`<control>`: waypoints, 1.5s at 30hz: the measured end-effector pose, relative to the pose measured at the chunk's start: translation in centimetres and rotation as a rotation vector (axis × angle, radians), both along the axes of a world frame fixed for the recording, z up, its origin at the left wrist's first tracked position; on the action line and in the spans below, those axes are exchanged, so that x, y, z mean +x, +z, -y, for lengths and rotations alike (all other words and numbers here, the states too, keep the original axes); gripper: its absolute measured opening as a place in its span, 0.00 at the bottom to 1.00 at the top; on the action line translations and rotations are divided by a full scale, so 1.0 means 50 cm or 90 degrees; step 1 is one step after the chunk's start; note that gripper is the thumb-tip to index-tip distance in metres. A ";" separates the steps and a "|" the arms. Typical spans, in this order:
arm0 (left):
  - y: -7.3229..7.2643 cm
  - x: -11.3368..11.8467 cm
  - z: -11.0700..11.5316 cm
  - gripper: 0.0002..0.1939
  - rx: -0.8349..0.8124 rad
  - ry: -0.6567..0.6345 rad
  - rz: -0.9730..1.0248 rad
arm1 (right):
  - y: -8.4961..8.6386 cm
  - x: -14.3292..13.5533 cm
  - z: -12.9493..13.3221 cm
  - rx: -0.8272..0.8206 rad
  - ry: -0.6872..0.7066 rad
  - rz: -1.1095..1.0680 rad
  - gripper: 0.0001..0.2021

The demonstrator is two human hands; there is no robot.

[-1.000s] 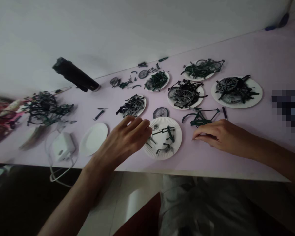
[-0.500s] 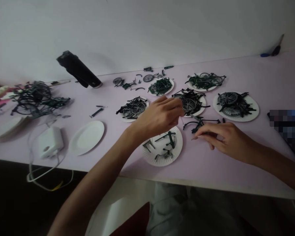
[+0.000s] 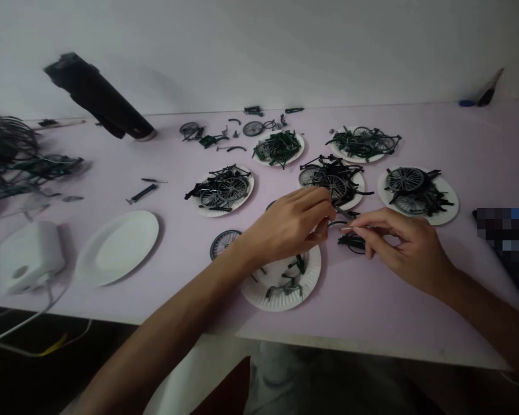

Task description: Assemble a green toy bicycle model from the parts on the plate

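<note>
My left hand (image 3: 300, 222) has its fingertips pinched together above the right edge of a paper plate (image 3: 251, 297). What they hold, if anything, is hidden. Close by on the right, my right hand (image 3: 404, 245) pinches a thin pale rod (image 3: 348, 229) between thumb and forefinger, its tip pointing at the left hand. Dark model bicycle parts (image 3: 352, 242) lie on the table just under the right fingertips, partly covered. Small handlebar-like parts (image 3: 285, 288) rest in the plate below my left hand. Beside my left forearm lies a spoked model wheel (image 3: 221, 245).
Paper plates with wheels and bicycle parts stand behind: wheels (image 3: 405, 180), black frames (image 3: 333, 178), green parts (image 3: 281, 147). To the left are a bare paper plate (image 3: 117, 248), a white adapter (image 3: 30, 253) with cables, a black cylindrical object (image 3: 104, 98) and piled model bicycles (image 3: 30, 155).
My left hand has come down and my hands are closer together. The right hand still pinches its thin rod. The view has shifted, and a wheel shows beside my left forearm.
</note>
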State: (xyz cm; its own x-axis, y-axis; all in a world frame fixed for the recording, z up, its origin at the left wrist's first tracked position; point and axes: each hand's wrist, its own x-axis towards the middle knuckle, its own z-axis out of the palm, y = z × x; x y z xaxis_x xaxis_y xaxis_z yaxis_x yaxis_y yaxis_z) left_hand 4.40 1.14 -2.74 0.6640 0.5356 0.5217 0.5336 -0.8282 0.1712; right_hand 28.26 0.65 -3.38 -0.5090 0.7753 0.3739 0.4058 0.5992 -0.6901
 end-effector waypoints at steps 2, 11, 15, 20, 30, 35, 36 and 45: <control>0.002 0.007 0.005 0.09 -0.009 -0.007 0.011 | -0.003 0.000 0.000 -0.068 -0.006 -0.031 0.03; 0.002 0.012 0.010 0.07 -0.050 -0.015 0.035 | -0.004 0.008 0.004 -0.167 0.052 -0.109 0.05; 0.000 0.011 0.009 0.07 -0.056 -0.019 0.035 | 0.002 0.006 0.009 -0.165 0.063 -0.108 0.05; -0.001 0.009 0.009 0.07 -0.072 -0.008 0.020 | 0.006 0.008 0.009 -0.164 0.061 -0.079 0.06; -0.005 0.016 0.011 0.07 0.015 0.000 -0.083 | 0.009 0.002 0.017 -0.150 0.068 -0.037 0.08; -0.003 0.020 0.013 0.09 0.031 -0.002 -0.107 | 0.013 0.002 0.016 -0.207 0.080 -0.084 0.09; -0.002 0.020 0.014 0.10 0.035 0.000 -0.114 | 0.013 0.002 0.015 -0.230 0.077 -0.102 0.09; 0.004 0.024 0.021 0.12 0.074 -0.006 -0.129 | 0.005 0.006 -0.006 -0.528 0.091 -0.282 0.11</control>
State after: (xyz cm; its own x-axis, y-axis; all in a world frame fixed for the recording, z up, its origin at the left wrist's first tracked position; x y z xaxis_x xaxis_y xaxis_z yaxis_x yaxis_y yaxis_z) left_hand 5.60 0.10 -2.57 0.7665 0.4725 0.4350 0.5389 -0.8416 -0.0354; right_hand 28.57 0.93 -3.11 -0.5635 0.8217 -0.0855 -0.0345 -0.1269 -0.9913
